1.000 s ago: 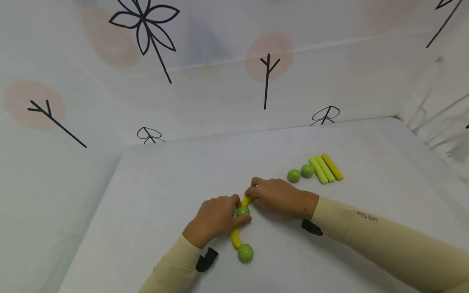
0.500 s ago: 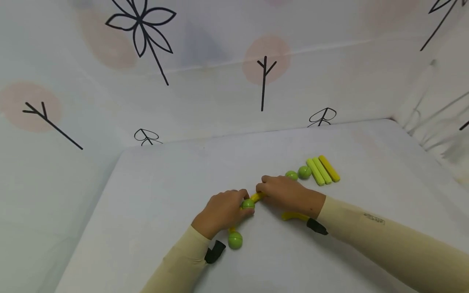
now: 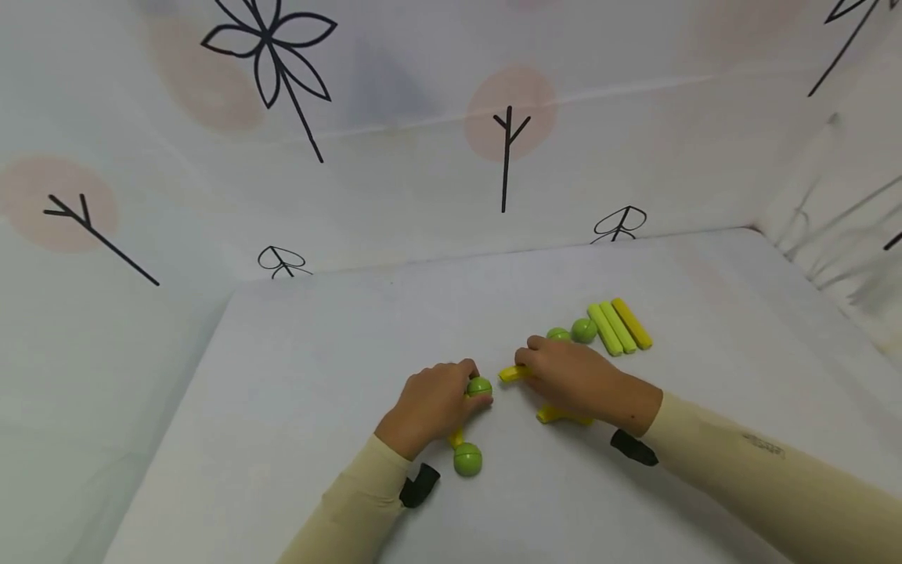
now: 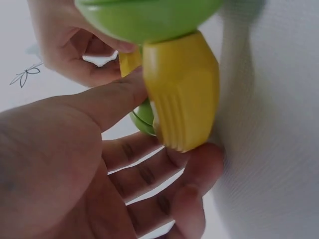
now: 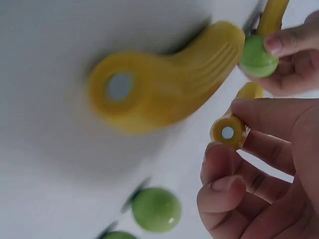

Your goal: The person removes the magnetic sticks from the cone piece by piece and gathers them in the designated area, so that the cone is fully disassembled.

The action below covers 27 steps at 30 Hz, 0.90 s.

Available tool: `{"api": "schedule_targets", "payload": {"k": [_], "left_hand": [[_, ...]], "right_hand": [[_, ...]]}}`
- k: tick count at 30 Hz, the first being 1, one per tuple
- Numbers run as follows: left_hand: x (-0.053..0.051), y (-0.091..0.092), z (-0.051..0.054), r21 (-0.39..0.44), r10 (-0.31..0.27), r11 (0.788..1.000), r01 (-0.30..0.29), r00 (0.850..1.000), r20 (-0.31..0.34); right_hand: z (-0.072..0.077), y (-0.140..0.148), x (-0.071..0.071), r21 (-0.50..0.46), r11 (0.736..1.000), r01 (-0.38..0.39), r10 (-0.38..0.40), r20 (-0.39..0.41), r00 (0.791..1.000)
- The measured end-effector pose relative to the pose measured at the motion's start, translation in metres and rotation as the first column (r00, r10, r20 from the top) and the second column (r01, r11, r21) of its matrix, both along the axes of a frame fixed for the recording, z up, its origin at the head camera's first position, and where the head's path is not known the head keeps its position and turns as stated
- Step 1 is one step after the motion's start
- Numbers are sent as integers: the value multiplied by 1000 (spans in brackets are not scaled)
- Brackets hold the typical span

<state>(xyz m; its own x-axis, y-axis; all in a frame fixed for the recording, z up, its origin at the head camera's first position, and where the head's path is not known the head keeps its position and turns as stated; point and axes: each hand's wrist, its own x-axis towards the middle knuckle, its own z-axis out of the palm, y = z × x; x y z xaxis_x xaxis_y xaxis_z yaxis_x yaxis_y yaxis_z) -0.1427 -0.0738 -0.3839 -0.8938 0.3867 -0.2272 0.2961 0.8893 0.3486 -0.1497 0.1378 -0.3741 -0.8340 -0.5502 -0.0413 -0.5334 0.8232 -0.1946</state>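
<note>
My left hand (image 3: pixel 431 403) pinches a green ball (image 3: pixel 481 387) between thumb and fingers. From that ball a curved yellow magnetic stick (image 4: pixel 184 94), partly hidden by the hand in the head view, runs down to a second green ball (image 3: pixel 467 460). To the right, my right hand (image 3: pixel 581 382) holds another curved yellow stick (image 3: pixel 513 374); a silvery disc shows in its end in the right wrist view. A gap separates this stick from the pinched ball. Below the right hand, a third curved yellow stick (image 3: pixel 560 415) lies on the white table (image 3: pixel 338 337).
Two more green balls, a nearer one (image 3: pixel 559 334) partly behind the right hand and a farther one (image 3: pixel 584 330), sit beyond it. Beside them lie two light green straight sticks (image 3: pixel 611 328) and a yellow straight stick (image 3: pixel 632 323). A patterned cloth wall (image 3: pixel 395 204) rises behind the table.
My right hand has moved right with its curved yellow stick, which has come away from the ball in my left hand. The left hand, with ball and attached stick, has shifted slightly up and right.
</note>
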Motion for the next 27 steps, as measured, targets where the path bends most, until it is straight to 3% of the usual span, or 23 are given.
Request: {"api": "schedule_targets", "payload": {"k": [6,11,16,23,27], "left_hand": [[0,-1,-5,24,10,1000,-10,1000,-7],[3,-1,-7,-4,23,1000,-23,1000,17],[1,3,-7,-10,-5,1000,5,1000,-1],[-1,1,-4,-20,26,999,-26,1000,-2],[-2,0,-5,-11,23,1000,-23,1000,4]], "right_hand": [[-1,17,5,-91,991,103,-98,58,994],[-8,30,11,-182,974,133,-114,115,987],[-16,46,14,-218,961,168,-142,131,981],[-19,55,5,-234,963,132,-92,172,981],[-21,60,2,-238,961,141,-86,228,970]]}}
